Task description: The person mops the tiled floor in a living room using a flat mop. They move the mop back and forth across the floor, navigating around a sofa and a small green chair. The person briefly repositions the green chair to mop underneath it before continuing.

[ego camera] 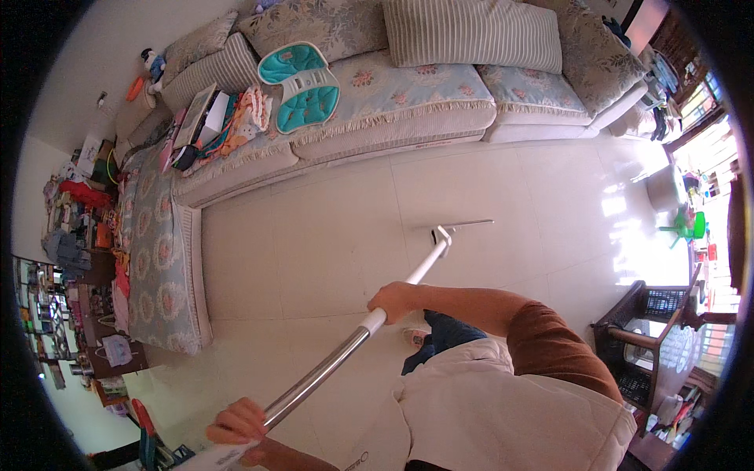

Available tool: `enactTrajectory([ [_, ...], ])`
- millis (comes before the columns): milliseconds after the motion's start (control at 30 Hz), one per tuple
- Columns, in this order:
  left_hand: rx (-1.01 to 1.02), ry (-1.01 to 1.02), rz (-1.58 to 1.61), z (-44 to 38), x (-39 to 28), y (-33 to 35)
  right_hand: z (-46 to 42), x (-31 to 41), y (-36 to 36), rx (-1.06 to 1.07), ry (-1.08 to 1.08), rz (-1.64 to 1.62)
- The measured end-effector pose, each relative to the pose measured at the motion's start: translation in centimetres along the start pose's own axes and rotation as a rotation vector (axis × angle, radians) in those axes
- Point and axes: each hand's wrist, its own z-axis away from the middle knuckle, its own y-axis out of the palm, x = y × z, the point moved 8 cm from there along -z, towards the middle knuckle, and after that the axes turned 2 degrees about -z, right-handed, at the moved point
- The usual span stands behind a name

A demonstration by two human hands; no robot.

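Observation:
A long pole with a white and polished metal shaft, seemingly a flat floor mop [318, 375], runs diagonally from lower left towards the middle. Its thin head [468, 223] is by the tiled floor [341, 253], seen nearly edge-on. My right hand [396, 301] is closed around the white part of the shaft, at mid-length. Slightly blurred, my left hand [237, 421] grips the pole near its upper end, at the lower left. Below the right forearm, a slippered foot [416, 337] shows beside dark blue trousers [450, 332].
A floral-covered sofa [400, 94] spans the back, its chaise [159, 253] extending down the left. A teal-padded seat support [306, 106] lies on it. At right stand a dark wooden chair [633, 335], a green stool [683, 226] and a pale bin [665, 188].

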Motion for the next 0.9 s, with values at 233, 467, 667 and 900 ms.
enactTrajectory([
  [233, -0.15, -0.069, 0.378, -4.6, 6.9, 1.6, 3.4, -10.2, -1.3, 0.085, -0.016, -0.125],
  [467, -0.45, -0.556, 0.396, -2.3, 22.8, 8.4, 9.7, -25.3, -4.4, -0.489, 0.471, 0.124],
  [667, -0.519, -0.587, 0.198, 1.5, 21.7, 3.2, 3.7, -26.2, -2.9, -0.609, 0.316, 0.129],
  [900, -0.897, -0.466, -0.538, 5.4, -1.5, -8.1, -15.9, -0.6, -0.9, -0.342, -0.205, 0.013],
])
